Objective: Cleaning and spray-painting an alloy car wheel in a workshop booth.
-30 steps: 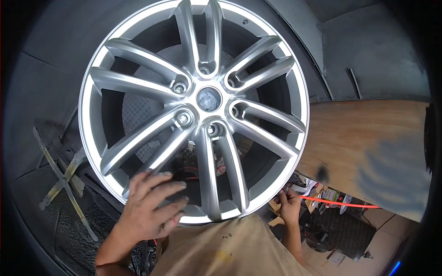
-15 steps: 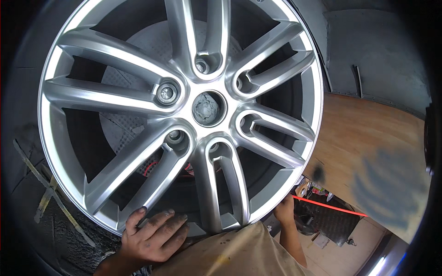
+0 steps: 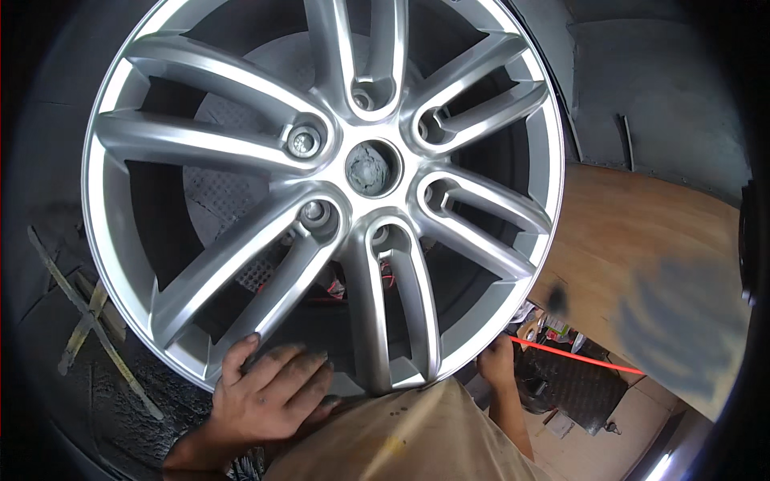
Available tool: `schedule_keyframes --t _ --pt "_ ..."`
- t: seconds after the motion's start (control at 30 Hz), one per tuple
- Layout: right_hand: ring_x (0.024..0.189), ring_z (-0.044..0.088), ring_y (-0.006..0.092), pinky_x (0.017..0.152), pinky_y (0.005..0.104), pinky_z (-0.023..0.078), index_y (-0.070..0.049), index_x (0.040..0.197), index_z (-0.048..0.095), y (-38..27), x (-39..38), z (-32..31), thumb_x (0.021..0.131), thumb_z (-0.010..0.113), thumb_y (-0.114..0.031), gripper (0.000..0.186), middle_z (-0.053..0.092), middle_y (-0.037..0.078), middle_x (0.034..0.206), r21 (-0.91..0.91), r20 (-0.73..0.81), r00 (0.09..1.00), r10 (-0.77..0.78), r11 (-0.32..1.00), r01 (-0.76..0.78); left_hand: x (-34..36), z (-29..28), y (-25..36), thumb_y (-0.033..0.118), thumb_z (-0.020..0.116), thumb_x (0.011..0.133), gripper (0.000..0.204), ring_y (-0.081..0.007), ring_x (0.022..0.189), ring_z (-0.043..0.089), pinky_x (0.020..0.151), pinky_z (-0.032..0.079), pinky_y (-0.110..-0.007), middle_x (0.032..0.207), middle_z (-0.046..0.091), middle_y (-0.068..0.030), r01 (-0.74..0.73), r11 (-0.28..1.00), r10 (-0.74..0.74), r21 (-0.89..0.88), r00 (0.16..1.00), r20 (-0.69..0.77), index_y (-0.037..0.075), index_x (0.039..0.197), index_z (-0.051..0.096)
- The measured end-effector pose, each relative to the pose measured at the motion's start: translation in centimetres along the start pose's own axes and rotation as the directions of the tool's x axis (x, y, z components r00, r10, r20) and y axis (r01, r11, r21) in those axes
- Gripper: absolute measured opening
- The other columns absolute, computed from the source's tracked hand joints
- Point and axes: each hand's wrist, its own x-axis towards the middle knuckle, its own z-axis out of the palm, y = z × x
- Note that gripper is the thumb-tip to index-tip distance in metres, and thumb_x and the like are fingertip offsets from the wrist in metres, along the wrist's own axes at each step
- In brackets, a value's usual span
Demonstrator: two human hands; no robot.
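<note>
A large silver alloy wheel [image 3: 323, 107] with paired spokes fills the middle of the view, its round centre hole showing a rough grey face behind. My left hand [image 3: 269, 393] is at the lower left rim, its thumb raised apart from the slightly bent, grimy fingers; nothing shows in it. The thumb overlaps the rim's edge, but firm contact cannot be judged. My right hand [image 3: 497, 362] is at the lower right rim, where its fingers are mostly hidden. A red hose [image 3: 573, 357] runs rightward from beside that hand; whether the hand holds it is unclear.
Behind the spokes is a pale perforated round plate [image 3: 216, 196]. At right stands a wooden board [image 3: 609, 232] with grey spray marks. Below it are a dark textured mat [image 3: 581, 389] and small clutter. Crossed, stained strips [image 3: 96, 321] lie at left. Tan cloth [image 3: 385, 441] covers my front.
The wheel appears a little higher and further right in view, slightly smaller at its left side. My left hand has shifted slightly upward with the lower rim. My right hand has hardly moved.
</note>
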Motion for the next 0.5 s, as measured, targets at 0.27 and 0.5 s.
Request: schedule_keyframes --t 0.27,0.5 --pt "0.070 0.057 0.0069 0.064 0.0263 0.048 0.003 0.101 0.071 -3.6 -3.1 -3.1 0.098 0.067 -0.006 0.011 0.066 0.001 0.077 0.154 0.138 0.980 0.146 0.974 -0.167 -0.4 0.0 0.5 0.042 0.078 0.078 0.035 -0.0148 0.112 0.061 0.113 0.028 -0.052 0.115 0.068 0.0030 0.053 0.999 -0.052 -0.012 0.998 0.030 0.018 0.103 0.075" --pt "0.076 0.063 0.0106 0.069 0.0262 0.050 0.003 0.100 0.070 -10.3 -5.4 -5.5 0.094 0.069 -0.004 0.009 0.068 0.003 0.085 0.271 0.050 0.997 -0.057 0.962 0.041 0.2 -0.8 0.3 0.036 0.079 0.075 0.033 -0.0197 0.106 0.064 0.113 0.030 -0.054 0.109 0.072 0.0000 0.054 0.997 -0.057 -0.049 0.997 -0.055 0.014 0.099 0.079"
